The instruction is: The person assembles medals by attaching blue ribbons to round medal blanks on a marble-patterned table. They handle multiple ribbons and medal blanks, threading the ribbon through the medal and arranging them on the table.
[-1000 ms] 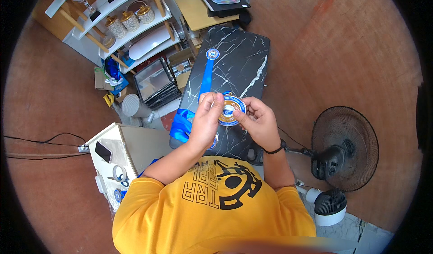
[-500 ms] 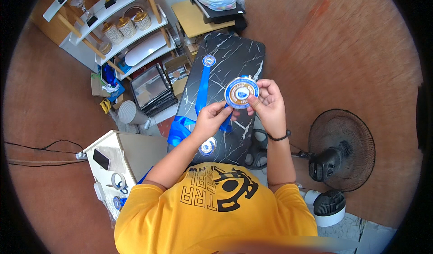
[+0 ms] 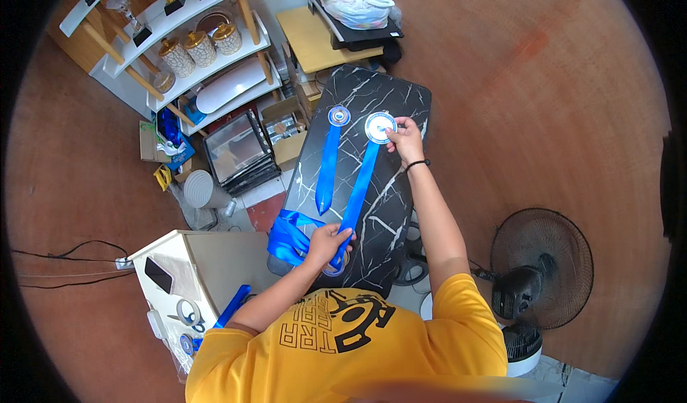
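Note:
My right hand (image 3: pixel 406 142) pinches the right rim of a round medal (image 3: pixel 378 126) with a white and blue face, at the far part of the black marble-patterned table (image 3: pixel 386 188). From the medal a blue ribbon (image 3: pixel 363 178) runs taut toward me. My left hand (image 3: pixel 328 244) is closed on its near end. Left of it lies a second medal (image 3: pixel 339 115) with its own blue ribbon (image 3: pixel 327 174) stretched flat. A bundle of blue ribbon (image 3: pixel 288 237) sits at the table's left edge. Another medal (image 3: pixel 336 268) is partly hidden under my left hand.
On my left a cream cabinet (image 3: pixel 229 260) bears a phone (image 3: pixel 159 275), a tape roll (image 3: pixel 188 311) and scissors. A shelf with trophies and jars (image 3: pixel 227 38) stands at the far left. A black fan (image 3: pixel 540 274) is on the right.
The medal, held up in both hands before, is now down by the table farther away. My left hand has drawn back toward me along its ribbon, which is now stretched out.

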{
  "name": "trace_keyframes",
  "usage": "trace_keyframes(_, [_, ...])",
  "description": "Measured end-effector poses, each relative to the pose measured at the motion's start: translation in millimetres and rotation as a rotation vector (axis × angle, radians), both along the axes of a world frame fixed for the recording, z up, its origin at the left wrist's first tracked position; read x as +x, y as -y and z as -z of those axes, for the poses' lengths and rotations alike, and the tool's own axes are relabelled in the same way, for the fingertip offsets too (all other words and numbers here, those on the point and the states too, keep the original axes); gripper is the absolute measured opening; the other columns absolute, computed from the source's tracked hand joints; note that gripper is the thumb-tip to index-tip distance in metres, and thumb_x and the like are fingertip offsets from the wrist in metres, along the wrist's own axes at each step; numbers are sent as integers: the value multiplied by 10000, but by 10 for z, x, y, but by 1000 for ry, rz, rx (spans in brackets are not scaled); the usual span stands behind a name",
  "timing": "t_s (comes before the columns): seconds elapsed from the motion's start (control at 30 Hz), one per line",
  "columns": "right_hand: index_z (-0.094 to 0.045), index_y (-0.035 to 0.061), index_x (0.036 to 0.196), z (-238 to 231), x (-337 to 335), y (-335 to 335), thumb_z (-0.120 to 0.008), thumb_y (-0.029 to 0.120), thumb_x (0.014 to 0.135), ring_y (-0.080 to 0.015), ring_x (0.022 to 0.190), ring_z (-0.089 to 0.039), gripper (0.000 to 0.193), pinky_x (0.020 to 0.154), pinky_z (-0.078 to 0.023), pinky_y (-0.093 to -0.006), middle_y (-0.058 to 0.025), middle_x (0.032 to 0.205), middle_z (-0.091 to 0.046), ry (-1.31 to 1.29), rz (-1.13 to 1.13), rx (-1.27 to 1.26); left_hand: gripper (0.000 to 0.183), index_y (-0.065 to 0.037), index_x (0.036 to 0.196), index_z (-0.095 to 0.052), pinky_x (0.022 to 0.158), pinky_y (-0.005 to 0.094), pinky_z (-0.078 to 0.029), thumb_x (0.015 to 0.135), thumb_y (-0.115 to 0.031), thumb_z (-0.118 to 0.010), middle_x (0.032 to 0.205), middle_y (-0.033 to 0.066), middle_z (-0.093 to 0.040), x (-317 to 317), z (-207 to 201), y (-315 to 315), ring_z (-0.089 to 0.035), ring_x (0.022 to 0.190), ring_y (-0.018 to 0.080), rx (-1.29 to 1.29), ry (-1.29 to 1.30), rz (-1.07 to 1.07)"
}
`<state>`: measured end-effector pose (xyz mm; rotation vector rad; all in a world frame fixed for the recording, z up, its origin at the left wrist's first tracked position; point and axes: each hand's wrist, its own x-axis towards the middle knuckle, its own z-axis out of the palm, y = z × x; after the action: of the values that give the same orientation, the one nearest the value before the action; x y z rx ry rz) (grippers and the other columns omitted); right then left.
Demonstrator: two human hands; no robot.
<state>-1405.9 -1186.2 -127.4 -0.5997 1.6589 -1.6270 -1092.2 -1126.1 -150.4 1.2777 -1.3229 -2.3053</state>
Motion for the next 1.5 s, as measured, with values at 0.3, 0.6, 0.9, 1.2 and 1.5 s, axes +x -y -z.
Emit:
trace_keyframes(0.3, [-536,57,1091,1437,-354,1096,-710,54,872,-112,485,-555,280,387,-461,-260,-52,708,-622,16,52,426,192,-30,1011,-691,497,224,-505,939,-207,-678,821,55,-705,-62,980,339,-616,562,105,186,184,-81])
trace_keyframes(0.6, [-581,59,1112,1861,-578,1551,-741,78,844,-159,526,-630,313,429,-520,-313,-83,748,-672,-110,70,552,229,-20,1039,-670,488,235,-521,955,-232,-649,855,75,-725,-265,1316,573,-650,565,121,83,258,-21])
trace_keyframes(0.9, [-679,48,1006,1989,-553,1496,-849,150,700,-246,669,-691,365,621,-550,-362,-115,770,-697,-458,135,534,365,-7,1039,-655,559,384,-521,979,-359,-578,753,109,-703,-206,1075,693,-678,610,255,-347,465,221])
trace_keyframes(1.2, [-681,82,1018,2010,-525,1470,-888,239,625,-304,895,-660,472,787,-528,-412,-122,858,-672,-661,128,522,746,-122,1537,-283,1137,664,-127,920,-400,-596,1613,77,-205,-60,1015,898,-156,1477,380,-1299,645,753])
trace_keyframes(1.5, [-676,88,1010,1941,-330,1481,-882,277,613,-275,884,-623,485,795,-520,-387,-116,899,-638,-833,128,549,770,-101,1533,-293,1125,683,-117,925,-498,-550,1608,86,-224,41,1063,963,-137,1484,382,-1320,835,782])
